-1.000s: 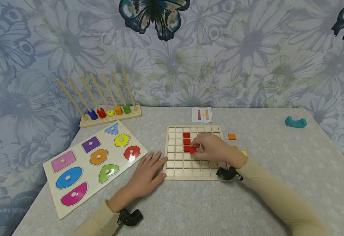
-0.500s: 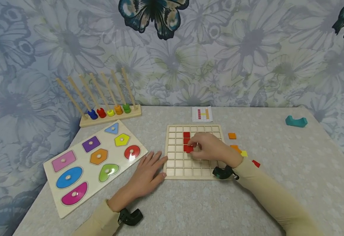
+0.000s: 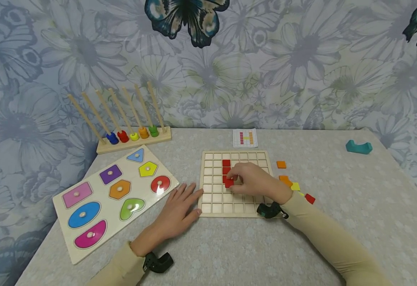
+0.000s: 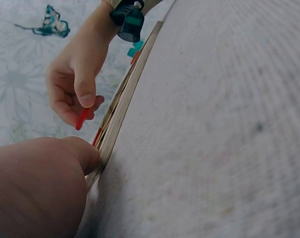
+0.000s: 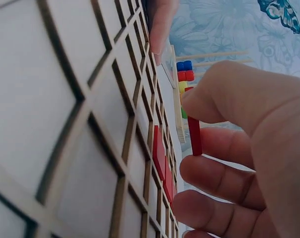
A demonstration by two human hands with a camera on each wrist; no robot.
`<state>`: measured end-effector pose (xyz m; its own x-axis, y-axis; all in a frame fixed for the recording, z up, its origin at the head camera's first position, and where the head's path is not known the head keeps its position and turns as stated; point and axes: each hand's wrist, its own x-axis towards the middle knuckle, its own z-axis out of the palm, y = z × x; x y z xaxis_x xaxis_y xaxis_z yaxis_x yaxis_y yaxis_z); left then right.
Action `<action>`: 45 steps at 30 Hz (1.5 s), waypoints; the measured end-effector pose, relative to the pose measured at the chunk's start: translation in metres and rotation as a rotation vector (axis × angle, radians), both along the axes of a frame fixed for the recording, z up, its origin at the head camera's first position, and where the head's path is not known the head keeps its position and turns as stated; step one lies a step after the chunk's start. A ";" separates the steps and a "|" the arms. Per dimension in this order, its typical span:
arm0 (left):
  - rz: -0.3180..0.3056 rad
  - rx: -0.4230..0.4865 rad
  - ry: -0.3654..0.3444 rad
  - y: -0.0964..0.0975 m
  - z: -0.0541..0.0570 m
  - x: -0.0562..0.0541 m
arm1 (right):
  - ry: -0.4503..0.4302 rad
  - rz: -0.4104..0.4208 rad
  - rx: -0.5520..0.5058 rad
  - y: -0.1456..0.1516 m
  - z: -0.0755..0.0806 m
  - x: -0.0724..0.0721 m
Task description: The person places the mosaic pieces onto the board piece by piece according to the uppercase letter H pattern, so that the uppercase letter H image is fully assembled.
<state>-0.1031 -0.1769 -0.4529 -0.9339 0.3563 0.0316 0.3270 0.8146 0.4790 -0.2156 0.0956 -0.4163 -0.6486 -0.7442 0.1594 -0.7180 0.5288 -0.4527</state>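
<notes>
A pale wooden grid board (image 3: 215,202) lies on the table, with a column of red square tiles (image 3: 226,163) set in its cells. My right hand (image 3: 253,178) is over the board and pinches another red tile (image 5: 194,134) between thumb and fingers. In the right wrist view that tile is held above the grid, apart from it, near the lower end of the column. My left hand (image 3: 177,212) lies with fingers spread on the table at the board's left edge, its fingertips touching the board; in the left wrist view its thumb (image 4: 80,153) meets the wooden edge.
Loose orange (image 3: 281,164), yellow (image 3: 295,186) and red tiles (image 3: 310,198) lie right of the board. A pattern card (image 3: 245,138) sits behind it. Leftward are a knobbed shape puzzle (image 3: 101,184) and a peg stand (image 3: 136,143). A teal piece (image 3: 359,147) lies far right.
My right hand has shifted slightly left with the red tile, toward the lower end of the red column. A loose red tile right of the board has come into sight. The left hand stays put.
</notes>
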 end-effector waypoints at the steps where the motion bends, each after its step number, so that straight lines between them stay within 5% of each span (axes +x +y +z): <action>1: 0.000 0.000 0.000 0.000 0.000 0.000 | -0.002 0.000 0.001 0.000 0.000 0.000; 45: 0.000 0.012 0.011 0.000 0.000 0.001 | -0.051 0.000 0.040 -0.003 -0.009 0.005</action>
<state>-0.1024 -0.1768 -0.4531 -0.9335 0.3555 0.0462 0.3320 0.8089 0.4852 -0.2105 0.0925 -0.4252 -0.6555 -0.7491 0.0962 -0.6942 0.5475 -0.4672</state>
